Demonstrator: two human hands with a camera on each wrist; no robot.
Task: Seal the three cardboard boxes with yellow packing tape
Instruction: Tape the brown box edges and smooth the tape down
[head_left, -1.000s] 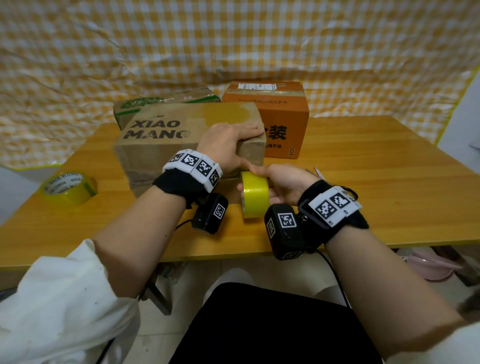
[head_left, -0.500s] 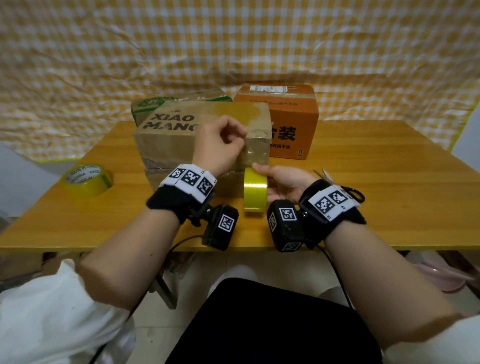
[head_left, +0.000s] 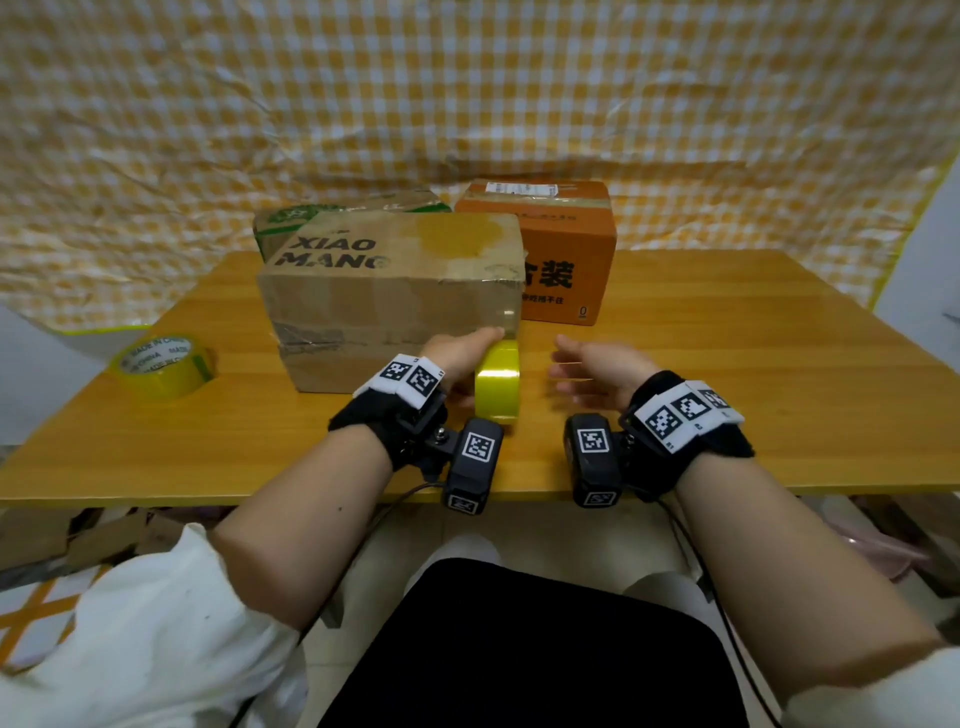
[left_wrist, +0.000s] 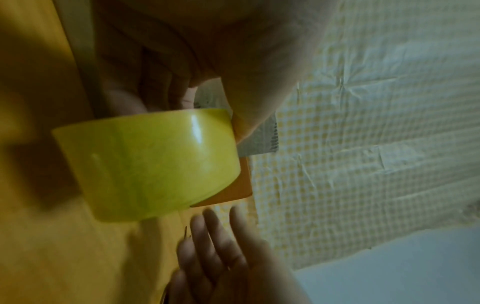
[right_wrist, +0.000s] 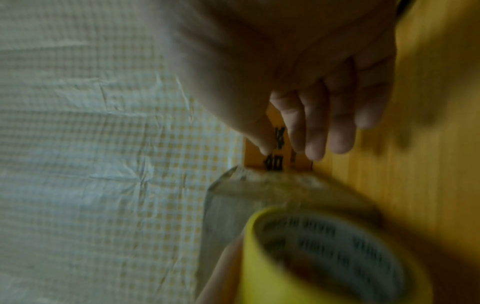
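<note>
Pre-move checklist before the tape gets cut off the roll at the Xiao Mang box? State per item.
1. Left hand holds the tape roll: ok, though the grip is partly hidden.
2. Right hand free to fetch a cutter: ok, fingers open, holding nothing.
3. Tape run over the top of the Xiao Mang box: ok, yellow strip shows there.
4. Strip end stuck down on the front face: cannot tell.
5. Cutter in view: not ok.
6. Spare tape roll clear of the work: ok.

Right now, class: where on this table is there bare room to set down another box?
Free: the table right of the orange box and right hand. Crowded: the middle, with the boxes, the tape roll and both hands.
</note>
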